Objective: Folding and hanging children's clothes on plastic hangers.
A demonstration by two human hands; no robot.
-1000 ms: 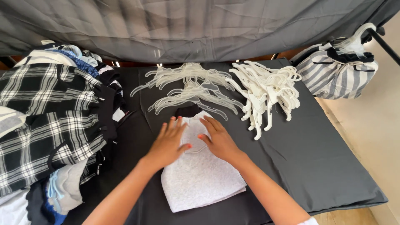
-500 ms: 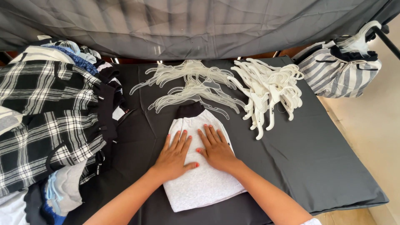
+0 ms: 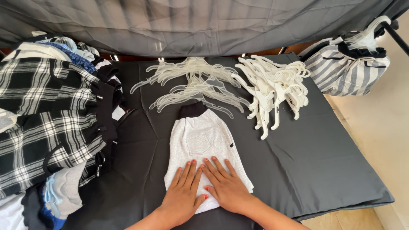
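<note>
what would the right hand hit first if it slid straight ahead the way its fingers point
Probably the square chest pocket of the folded light grey top under the right hand; beyond it, the top's black collar, then the clear plastic hangers.

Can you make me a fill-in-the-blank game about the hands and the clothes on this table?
1. Both hands, left hand and right hand, press flat on a folded ____ top.
2. The top's collar is ____.
3. Behind the top lie piles of plastic ____.
4. The clothes heap at the left is checked black and ____.

Missing words: grey; black; hangers; white
</note>
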